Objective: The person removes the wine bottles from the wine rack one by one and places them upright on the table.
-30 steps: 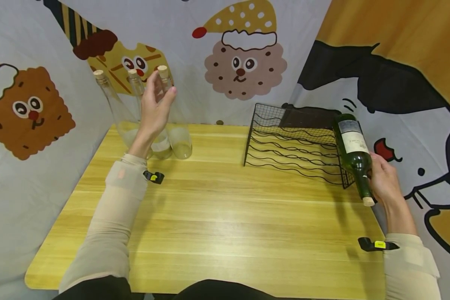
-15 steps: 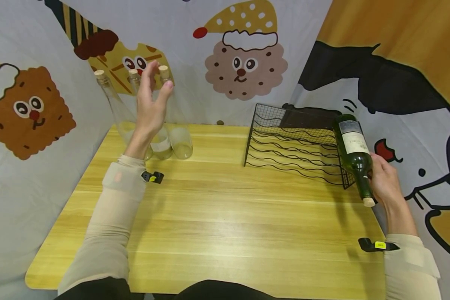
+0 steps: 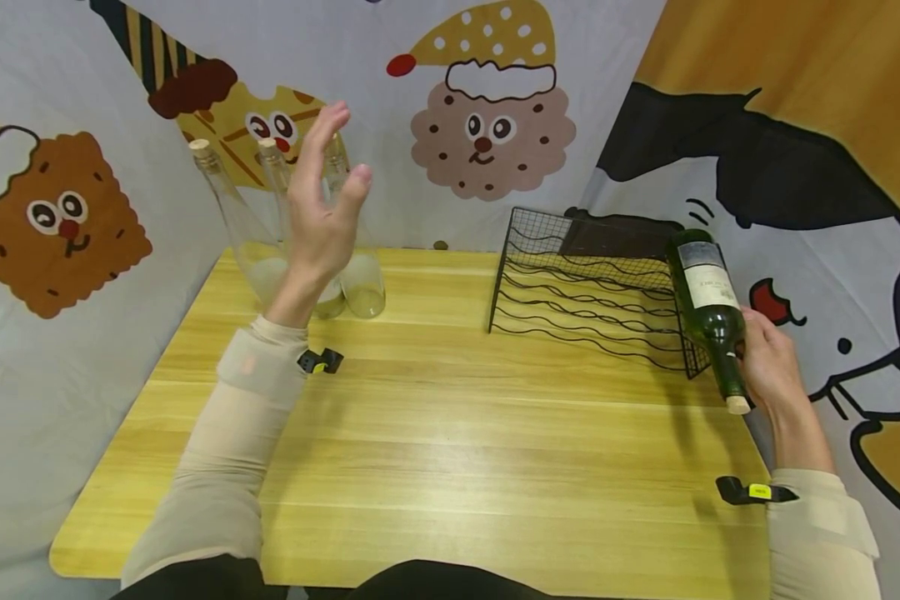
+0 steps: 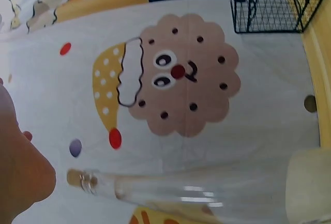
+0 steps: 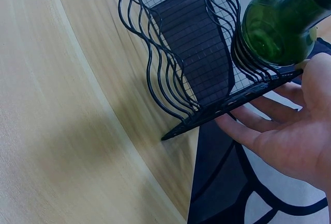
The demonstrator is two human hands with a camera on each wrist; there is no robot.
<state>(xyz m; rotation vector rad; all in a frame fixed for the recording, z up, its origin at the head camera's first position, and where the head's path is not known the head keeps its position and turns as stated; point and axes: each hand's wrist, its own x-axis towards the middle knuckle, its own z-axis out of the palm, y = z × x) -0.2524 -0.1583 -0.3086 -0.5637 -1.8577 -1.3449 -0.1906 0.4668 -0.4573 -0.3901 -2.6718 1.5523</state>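
My left hand (image 3: pixel 321 229) is raised in front of several clear corked bottles (image 3: pixel 366 283), thumb and fingers spread apart, holding nothing. In the left wrist view, one clear bottle (image 4: pixel 170 190) stands near the thumb, its cork apart from it. A green wine bottle (image 3: pixel 708 287) with a pale label lies on the upper right end of the black wire rack (image 3: pixel 585 287), corked neck towards me. My right hand (image 3: pixel 771 354) is beside that end. In the right wrist view, its fingers (image 5: pixel 248 125) touch the outer side of the rack, next to the green bottle (image 5: pixel 274 32).
The rack stands at the back right of the wooden table (image 3: pixel 450 467), close to the right edge. Cloth with printed cartoon figures (image 3: pixel 491 137) hangs behind and beside the table. The clear bottles stand upright close together at the back left.
My left hand moved slightly left, then right and up, and its fingers spread wider. The clear bottles, the green bottle, the rack and my right hand stayed put.
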